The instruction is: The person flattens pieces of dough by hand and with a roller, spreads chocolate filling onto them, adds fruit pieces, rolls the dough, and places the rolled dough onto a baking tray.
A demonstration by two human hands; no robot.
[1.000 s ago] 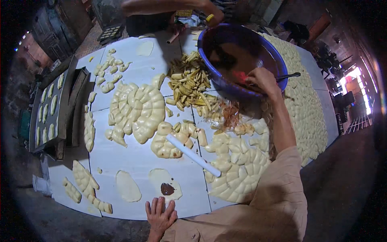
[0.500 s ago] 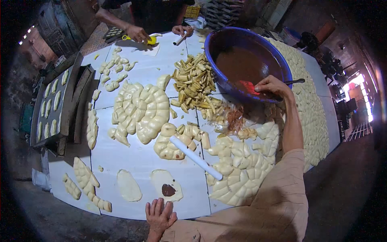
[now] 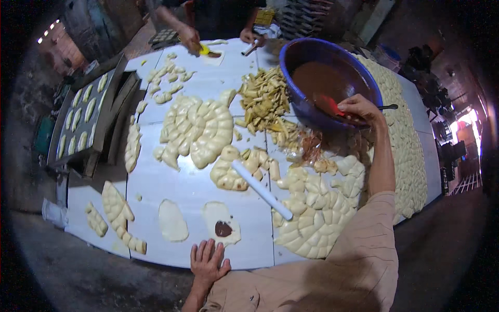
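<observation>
My right hand is closed on a red spatula, whose blade is over the brown filling inside a large blue basin. Flat on the near edge of the table lies my left hand, fingers spread, holding nothing. Just beyond its fingertips is a rolled-out dough oval bearing a dark brown dollop. A second, plain dough oval lies to its left. A white rolling pin rests slantwise across dough pieces on the right.
Cut banana pieces are heaped beside the basin. Dough portions cover much of the table, with more dough along the right. At left stands a tray of shaped pieces. Across the table, another person's hand holds a yellow spatula.
The view has shifted, so the table sits slightly right and higher. The red spatula is now deeper inside the basin. The other person's yellow spatula now spreads brown filling on dough.
</observation>
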